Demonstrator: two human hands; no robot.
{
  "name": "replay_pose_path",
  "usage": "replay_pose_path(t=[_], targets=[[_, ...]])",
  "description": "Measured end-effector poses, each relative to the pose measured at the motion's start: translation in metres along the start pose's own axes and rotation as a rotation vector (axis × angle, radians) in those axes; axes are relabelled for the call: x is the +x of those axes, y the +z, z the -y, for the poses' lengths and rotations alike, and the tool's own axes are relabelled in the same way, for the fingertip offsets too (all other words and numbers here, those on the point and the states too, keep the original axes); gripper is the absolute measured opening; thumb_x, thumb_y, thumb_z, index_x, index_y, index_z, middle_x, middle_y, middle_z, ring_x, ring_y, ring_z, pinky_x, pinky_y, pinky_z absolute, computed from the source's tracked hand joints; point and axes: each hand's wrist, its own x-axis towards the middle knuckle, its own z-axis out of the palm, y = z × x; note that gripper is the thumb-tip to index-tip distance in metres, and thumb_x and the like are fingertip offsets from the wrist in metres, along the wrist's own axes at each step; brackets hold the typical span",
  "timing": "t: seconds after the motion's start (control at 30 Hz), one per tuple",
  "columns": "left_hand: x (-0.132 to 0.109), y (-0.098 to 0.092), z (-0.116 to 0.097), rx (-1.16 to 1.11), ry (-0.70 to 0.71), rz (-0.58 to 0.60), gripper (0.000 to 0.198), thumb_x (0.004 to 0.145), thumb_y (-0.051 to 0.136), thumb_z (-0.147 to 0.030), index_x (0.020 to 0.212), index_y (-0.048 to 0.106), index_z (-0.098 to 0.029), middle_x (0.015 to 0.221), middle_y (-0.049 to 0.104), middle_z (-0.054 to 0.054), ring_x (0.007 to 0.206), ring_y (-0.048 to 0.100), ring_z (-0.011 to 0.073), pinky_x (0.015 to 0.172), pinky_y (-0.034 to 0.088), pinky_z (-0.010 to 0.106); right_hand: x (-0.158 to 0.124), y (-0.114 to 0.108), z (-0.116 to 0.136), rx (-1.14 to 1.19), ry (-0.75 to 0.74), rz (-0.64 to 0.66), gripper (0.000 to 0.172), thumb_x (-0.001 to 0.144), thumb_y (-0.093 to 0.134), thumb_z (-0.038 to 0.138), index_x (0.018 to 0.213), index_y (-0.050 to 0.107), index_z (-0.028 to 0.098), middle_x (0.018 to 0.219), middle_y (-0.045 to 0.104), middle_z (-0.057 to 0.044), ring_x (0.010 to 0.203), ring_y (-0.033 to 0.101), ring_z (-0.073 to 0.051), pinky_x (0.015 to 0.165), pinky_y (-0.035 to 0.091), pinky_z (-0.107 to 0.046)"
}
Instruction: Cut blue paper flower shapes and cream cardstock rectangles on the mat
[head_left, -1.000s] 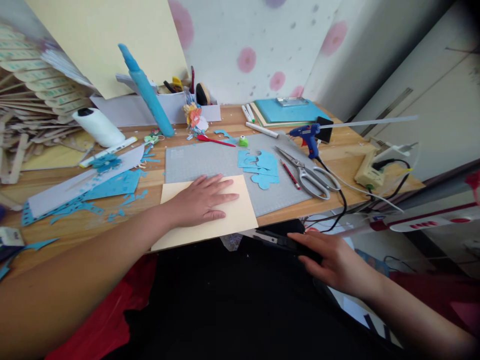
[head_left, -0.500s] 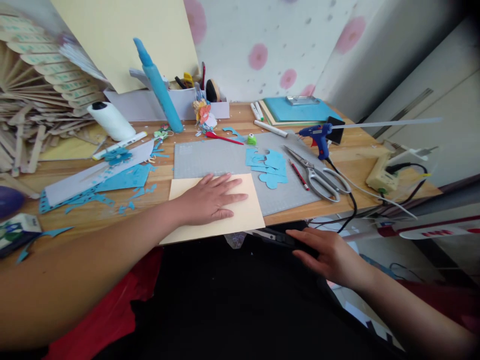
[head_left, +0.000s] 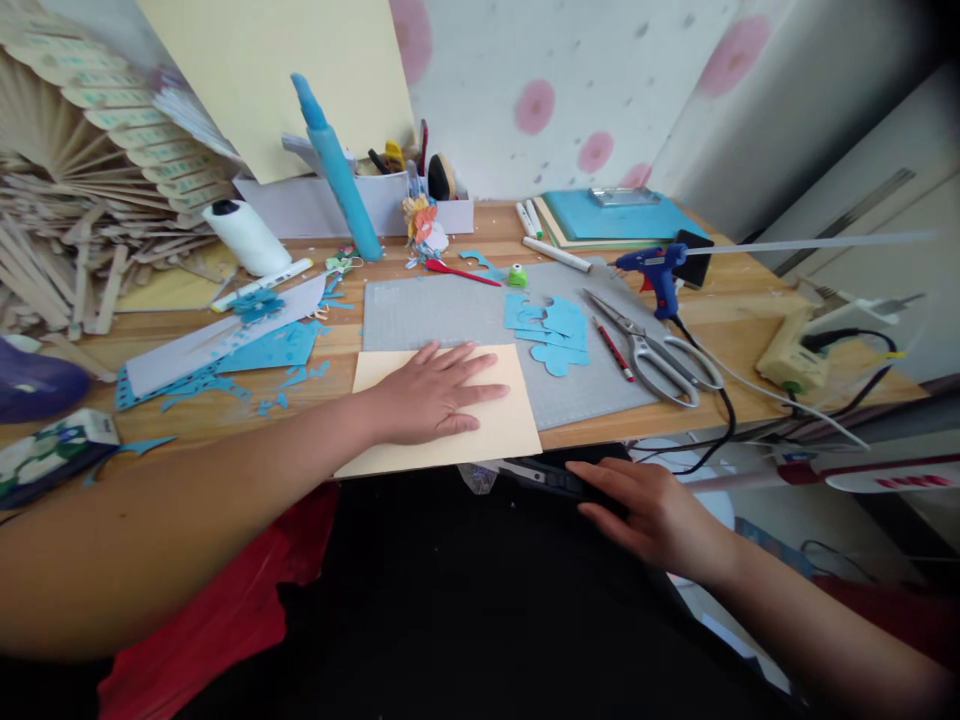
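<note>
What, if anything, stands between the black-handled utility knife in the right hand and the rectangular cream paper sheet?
Nothing visible: the knife is by the near edge of the sheet, contact unclear. The left hand lies flat farther in.

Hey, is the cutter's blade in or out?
Out: the pale metal blade shows ahead of the black cutter in the right hand.

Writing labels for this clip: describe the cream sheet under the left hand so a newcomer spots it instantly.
On the wooden desk, find the gray cutting mat. Overlapping its front left part, the cream sheet reaches the desk's near edge, the left hand spread on it. Unlike the cream board standing at the back, it lies flat.
</note>
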Motion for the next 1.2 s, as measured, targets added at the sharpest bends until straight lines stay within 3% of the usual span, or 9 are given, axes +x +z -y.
replay_pose_path(t=[0.77, 1.2], targets=[[-0.002, -0.002, -0.005, 0.032, -0.001, 0.026, 0.054, 0.098, 0.036, -0.052, 0.150, 0.027, -0.039, 0.164, 0.010, 0.005, 0.149, 0.004, 0.0320, 0.113, 0.007, 0.065, 0.038, 0.023, 0.038, -0.022, -0.077, 0.055, 0.036, 0.095, 0.047, 0.023, 0.125, 0.060, 0.007, 0.088, 0.070, -0.013, 0.073, 0.070, -0.025, 0.062, 0.055, -0.035], [-0.002, -0.001, -0.007, 0.046, 0.006, 0.005, 0.054, 0.098, 0.039, -0.052, 0.149, 0.030, -0.039, 0.163, 0.014, 0.005, 0.149, 0.007, 0.0329, 0.113, 0.009, 0.066, 0.059, 0.035, 0.056, -0.049, -0.148, 0.061, 0.036, 0.093, 0.048, 0.019, 0.124, 0.060, 0.004, 0.087, 0.071, -0.013, 0.067, 0.070, -0.027, 0.056, 0.057, -0.037]])
